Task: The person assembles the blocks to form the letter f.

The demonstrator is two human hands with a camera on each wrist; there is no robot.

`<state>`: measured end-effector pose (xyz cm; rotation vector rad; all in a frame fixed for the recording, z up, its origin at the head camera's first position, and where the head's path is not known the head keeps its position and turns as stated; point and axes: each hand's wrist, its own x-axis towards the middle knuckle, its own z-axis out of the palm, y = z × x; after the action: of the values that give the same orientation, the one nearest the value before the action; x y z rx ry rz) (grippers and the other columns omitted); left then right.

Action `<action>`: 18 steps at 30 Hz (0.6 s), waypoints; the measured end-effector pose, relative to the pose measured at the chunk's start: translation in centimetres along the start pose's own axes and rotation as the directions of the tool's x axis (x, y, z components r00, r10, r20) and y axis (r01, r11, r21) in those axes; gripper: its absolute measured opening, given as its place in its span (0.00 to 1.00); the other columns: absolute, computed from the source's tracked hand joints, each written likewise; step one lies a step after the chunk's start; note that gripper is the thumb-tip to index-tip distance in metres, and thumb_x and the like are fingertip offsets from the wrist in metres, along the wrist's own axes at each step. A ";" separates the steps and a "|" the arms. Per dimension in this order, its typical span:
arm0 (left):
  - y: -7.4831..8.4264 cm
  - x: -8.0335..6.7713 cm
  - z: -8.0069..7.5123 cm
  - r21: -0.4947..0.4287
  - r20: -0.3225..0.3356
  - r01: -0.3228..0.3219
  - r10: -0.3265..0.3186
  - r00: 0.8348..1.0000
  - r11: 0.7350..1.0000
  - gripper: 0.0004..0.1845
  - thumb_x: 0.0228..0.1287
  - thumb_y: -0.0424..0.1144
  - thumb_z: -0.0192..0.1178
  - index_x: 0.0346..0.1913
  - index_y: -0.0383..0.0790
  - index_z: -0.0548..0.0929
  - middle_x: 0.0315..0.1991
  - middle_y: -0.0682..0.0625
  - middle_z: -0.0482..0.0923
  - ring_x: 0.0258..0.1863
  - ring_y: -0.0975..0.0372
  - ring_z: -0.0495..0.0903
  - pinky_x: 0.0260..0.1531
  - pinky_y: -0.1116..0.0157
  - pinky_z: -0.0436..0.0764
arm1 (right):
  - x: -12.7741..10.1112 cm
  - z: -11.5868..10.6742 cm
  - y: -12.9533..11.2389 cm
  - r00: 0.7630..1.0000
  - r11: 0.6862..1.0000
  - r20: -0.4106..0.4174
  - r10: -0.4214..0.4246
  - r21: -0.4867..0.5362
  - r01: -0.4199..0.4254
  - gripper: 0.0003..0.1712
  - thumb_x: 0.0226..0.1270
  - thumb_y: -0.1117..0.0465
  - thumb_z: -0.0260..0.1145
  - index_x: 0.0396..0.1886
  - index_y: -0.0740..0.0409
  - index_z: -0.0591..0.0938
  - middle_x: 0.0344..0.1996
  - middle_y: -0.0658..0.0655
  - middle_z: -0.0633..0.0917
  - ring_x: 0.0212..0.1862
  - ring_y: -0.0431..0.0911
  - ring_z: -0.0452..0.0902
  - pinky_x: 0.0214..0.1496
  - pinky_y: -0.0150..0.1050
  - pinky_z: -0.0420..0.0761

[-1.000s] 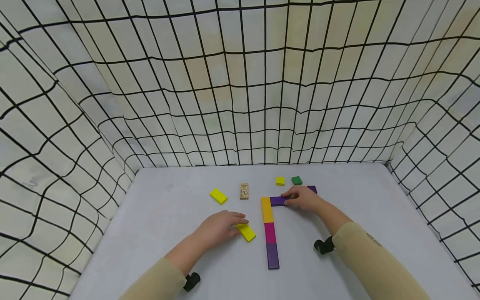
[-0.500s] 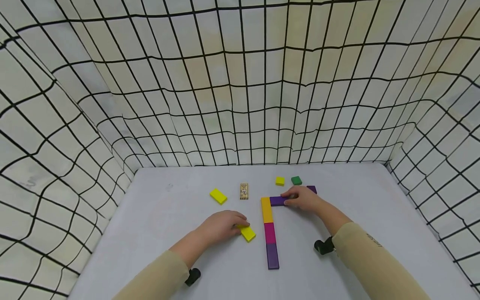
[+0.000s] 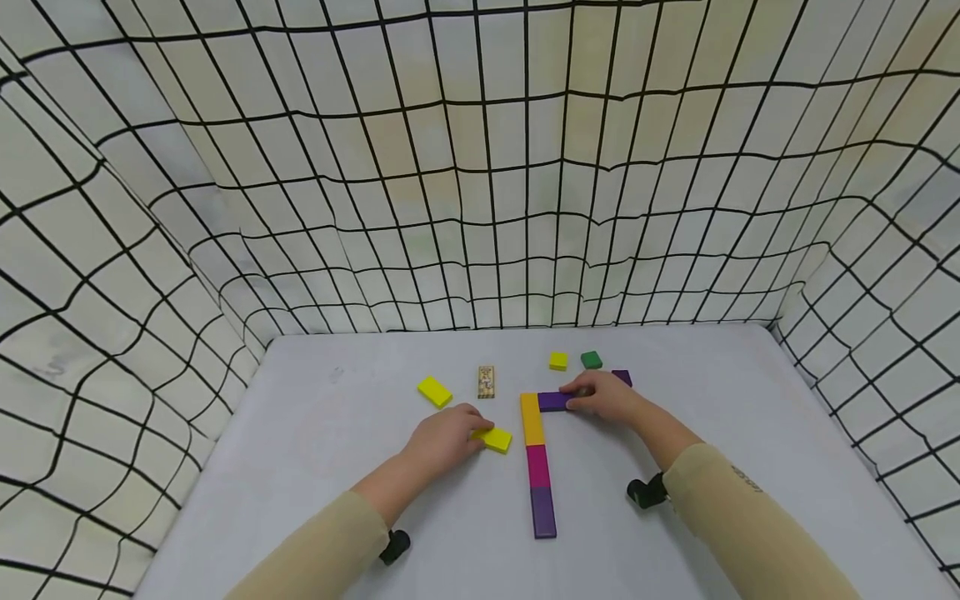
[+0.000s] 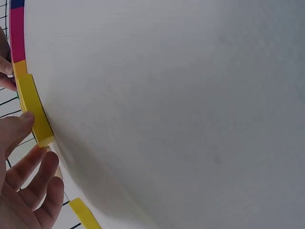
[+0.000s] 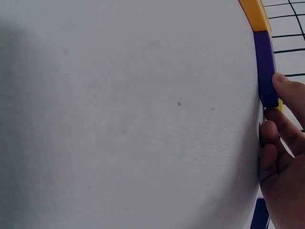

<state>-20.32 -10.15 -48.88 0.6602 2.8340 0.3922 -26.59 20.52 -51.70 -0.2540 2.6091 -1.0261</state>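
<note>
A yellow block [image 3: 496, 438] is pinched by the left hand [image 3: 442, 437], thumb and fingers [image 4: 21, 125] closed on its near-left end. It lies on the worktop [image 3: 337, 467] just left of the orange block [image 3: 532, 417], apart from it, long axis running left-near to right-far, tilted against the column. The column is made of orange, magenta block [image 3: 537, 465] and purple block [image 3: 543, 511], end to end, running far to near. A second purple block [image 3: 555, 401] is held by the right hand [image 3: 606, 397], fingers [image 5: 281, 95] curled on its right end; it lies crosswise, left end touching the orange block's far end. The yellow block is nearer the left hand; the column lies to its right. Further off: small yellow cube [image 3: 558, 361], green cube [image 3: 591, 359], patterned block [image 3: 486, 382], another yellow block [image 3: 435, 391].
</note>
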 end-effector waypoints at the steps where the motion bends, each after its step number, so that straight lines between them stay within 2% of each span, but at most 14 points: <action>1: 0.1 0.0 -0.1 -0.001 -0.001 0.005 -0.005 1.000 1.000 0.17 0.64 0.42 0.68 0.56 0.50 0.86 0.51 0.54 0.81 0.50 0.59 0.80 0.51 0.58 0.80 | 0.0 0.0 0.0 1.000 1.000 0.000 -0.003 -0.002 0.003 0.17 0.66 0.56 0.70 0.55 0.48 0.86 0.48 0.49 0.84 0.44 0.45 0.73 0.49 0.41 0.77; 10: 0.1 0.2 -0.2 -0.002 -0.017 0.024 -0.024 1.000 1.000 0.17 0.65 0.39 0.67 0.57 0.49 0.86 0.48 0.53 0.79 0.43 0.60 0.78 0.46 0.62 0.81 | -0.1 0.1 -0.1 1.000 1.000 -0.001 0.001 0.006 -0.001 0.17 0.66 0.55 0.70 0.54 0.47 0.86 0.49 0.49 0.84 0.46 0.46 0.74 0.52 0.42 0.77; 18: -0.1 1.7 0.1 0.010 -0.074 0.060 -0.059 0.996 0.998 0.16 0.65 0.41 0.67 0.55 0.52 0.86 0.50 0.52 0.79 0.48 0.59 0.80 0.49 0.60 0.81 | -0.1 0.0 0.1 1.000 1.000 -0.002 -0.003 0.001 0.003 0.17 0.66 0.55 0.70 0.55 0.47 0.86 0.50 0.49 0.84 0.46 0.46 0.74 0.51 0.42 0.77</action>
<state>-21.81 -9.43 -49.28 0.5736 2.9199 0.3980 -26.55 20.63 -51.76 -0.2563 2.6107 -1.0287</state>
